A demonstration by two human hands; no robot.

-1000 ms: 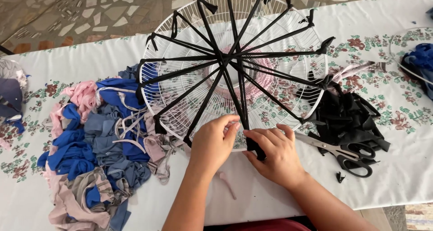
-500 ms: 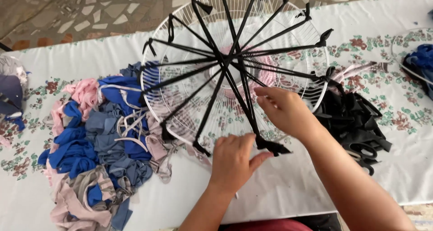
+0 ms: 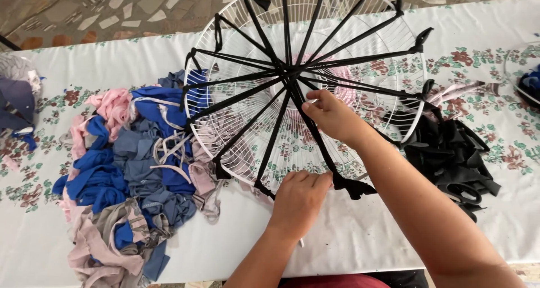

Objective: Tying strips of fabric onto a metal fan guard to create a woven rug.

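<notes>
Since half a second ago, the right hand [image 3: 332, 115] has stayed up near the middle of the white wire fan guard [image 3: 315, 18], while the left hand [image 3: 298, 201] has settled at the near rim. Compared with one second ago, when both hands were side by side at the near edge, the right one is now much higher.

The fan guard lies flat on the tabletop [image 3: 365, 237], which carries a white cloth with flower print. Black fabric strips [image 3: 247, 91] are stretched across it like spokes and meet near the centre. The right hand has a closed grip on one black strip, just beside the centre, fingers pinched together. The left hand lies with curled fingers on the rim, next to the knotted end of a strip [image 3: 354, 187]; whether it really grips something I cannot tell.

Left of the guard is a pile of blue, pink and grey fabric scraps [image 3: 118, 175]. Right of it lies a heap of black fabric [image 3: 450, 153], and black scissors [image 3: 467, 195] rest on this heap.
</notes>
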